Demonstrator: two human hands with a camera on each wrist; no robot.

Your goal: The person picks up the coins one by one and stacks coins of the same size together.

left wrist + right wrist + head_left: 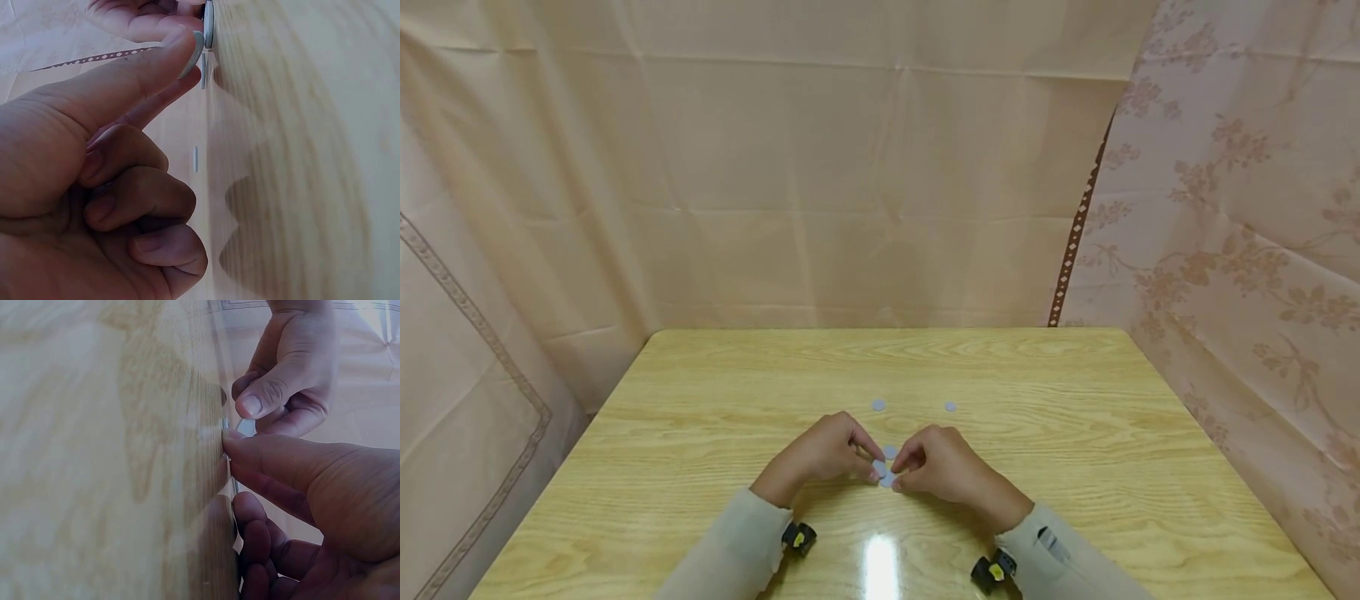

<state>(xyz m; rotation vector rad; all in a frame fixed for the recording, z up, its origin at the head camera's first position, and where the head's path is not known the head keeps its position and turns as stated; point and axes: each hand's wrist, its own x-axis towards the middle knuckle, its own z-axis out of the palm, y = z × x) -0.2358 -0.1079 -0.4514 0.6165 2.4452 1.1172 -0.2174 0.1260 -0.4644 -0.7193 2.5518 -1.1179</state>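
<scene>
My left hand [831, 450] pinches a thin pale grey disc [879, 468] between thumb and index finger; its other fingers are curled in. In the left wrist view this held disc [192, 55] is tilted, off the tabletop. A second grey disc [887, 481] lies flat just below it, partly overlapped in the head view. My right hand [943, 467] has its thumb and index fingertip at that flat disc's edge, low against the table. A third disc [891, 452] lies just beyond, between the two hands.
Two more discs, one at the left [878, 405] and a smaller-looking one at the right [951, 407], lie farther back on the wood-grain table [737, 367]. Beige curtains [850, 167] hang behind the table, with patterned cloth [1247, 250] on the right side.
</scene>
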